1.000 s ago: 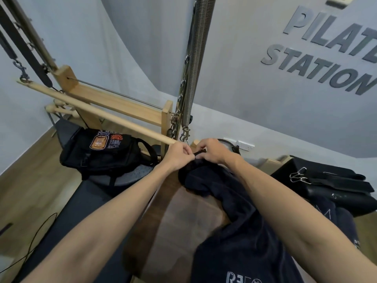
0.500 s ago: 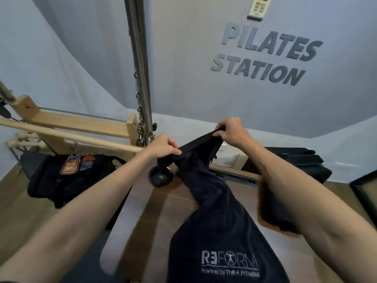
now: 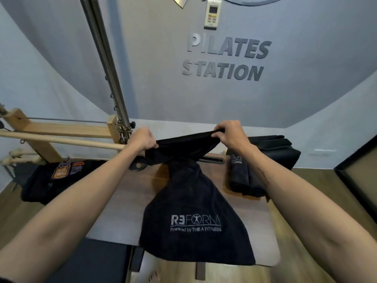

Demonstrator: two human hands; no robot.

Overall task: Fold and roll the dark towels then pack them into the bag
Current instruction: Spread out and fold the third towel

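A dark towel (image 3: 195,211) with white REFORM lettering hangs from both my hands and drapes onto a wooden platform (image 3: 126,201). My left hand (image 3: 142,139) grips its upper left corner. My right hand (image 3: 228,133) grips the upper right corner, and the top edge is stretched between them. The towel is twisted and bunched just below that edge. A second dark towel (image 3: 242,178) lies folded on the platform at the right. A black bag (image 3: 59,178) with an orange patch rests on the floor at the left.
A wooden bar and frame (image 3: 61,137) with hanging metal springs (image 3: 114,88) stand at the left, close to my left hand. A black padded box (image 3: 275,150) sits behind the folded towel. A dark-framed panel (image 3: 361,180) is at the right edge.
My hands have moved apart and lifted, spreading the towel's top edge wide. The view has swung right, so the bag sits further left.
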